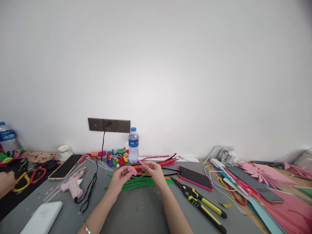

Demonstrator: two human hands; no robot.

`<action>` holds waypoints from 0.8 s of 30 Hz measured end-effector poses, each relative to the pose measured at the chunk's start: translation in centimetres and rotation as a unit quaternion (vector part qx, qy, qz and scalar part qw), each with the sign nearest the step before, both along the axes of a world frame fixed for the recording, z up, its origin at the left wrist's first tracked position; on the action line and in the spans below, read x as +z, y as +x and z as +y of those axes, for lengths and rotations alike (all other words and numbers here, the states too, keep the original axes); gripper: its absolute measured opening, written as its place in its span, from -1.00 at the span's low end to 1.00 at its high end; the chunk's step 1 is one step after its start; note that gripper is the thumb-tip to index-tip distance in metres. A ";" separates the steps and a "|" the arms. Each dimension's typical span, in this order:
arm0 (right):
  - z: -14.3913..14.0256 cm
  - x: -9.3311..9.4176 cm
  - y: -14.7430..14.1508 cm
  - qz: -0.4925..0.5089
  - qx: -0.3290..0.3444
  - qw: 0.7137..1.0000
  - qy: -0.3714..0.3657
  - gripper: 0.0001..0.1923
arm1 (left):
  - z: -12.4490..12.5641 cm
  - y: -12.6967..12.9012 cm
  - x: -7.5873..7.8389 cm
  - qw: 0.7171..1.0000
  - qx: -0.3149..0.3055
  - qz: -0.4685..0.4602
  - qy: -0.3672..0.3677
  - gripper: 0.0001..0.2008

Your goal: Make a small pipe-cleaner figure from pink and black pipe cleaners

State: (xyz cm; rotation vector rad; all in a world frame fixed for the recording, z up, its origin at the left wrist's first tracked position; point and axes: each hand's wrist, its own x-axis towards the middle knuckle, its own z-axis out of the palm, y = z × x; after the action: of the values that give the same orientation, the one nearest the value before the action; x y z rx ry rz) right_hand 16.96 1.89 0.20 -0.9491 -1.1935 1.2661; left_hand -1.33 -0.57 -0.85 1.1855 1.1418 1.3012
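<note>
Our left hand and right hand meet over the middle of the grey table, each pinching one end of a pink pipe cleaner that is coiled at the left fingertips. Just beyond and under the hands lies a loose pile of green, orange, pink and black pipe cleaners. To the right we see a pink-cased phone and yellow-handled pliers; to the left, a pink glue gun. A water bottle stands far, by the wall. Another person's hand shows at the left edge.
</note>
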 end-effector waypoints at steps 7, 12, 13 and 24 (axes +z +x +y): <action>0.1 0.2 0.0 0.004 -0.016 1.000 -0.004 -0.50 | 0.0 0.1 0.1 1.000 0.006 -0.008 0.011 -0.53; 0.0 0.4 0.2 -0.021 -0.033 0.999 0.023 -0.55 | -0.1 0.1 0.1 1.000 0.003 -0.014 0.012 -0.55; -0.1 0.5 0.2 -0.023 -0.032 0.999 0.023 -0.56 | -0.1 0.1 0.2 1.000 0.003 -0.015 0.012 -0.55; -0.4 0.5 -0.3 -0.013 0.074 0.997 -0.001 -0.59 | 0.0 -0.1 -0.1 1.000 -0.012 0.000 0.011 -0.52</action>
State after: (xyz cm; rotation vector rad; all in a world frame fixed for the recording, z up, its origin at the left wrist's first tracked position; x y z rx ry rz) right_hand 16.65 1.47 0.65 -0.8950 -1.3025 1.3760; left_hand -1.43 -0.54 -0.93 1.2132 1.1120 1.2983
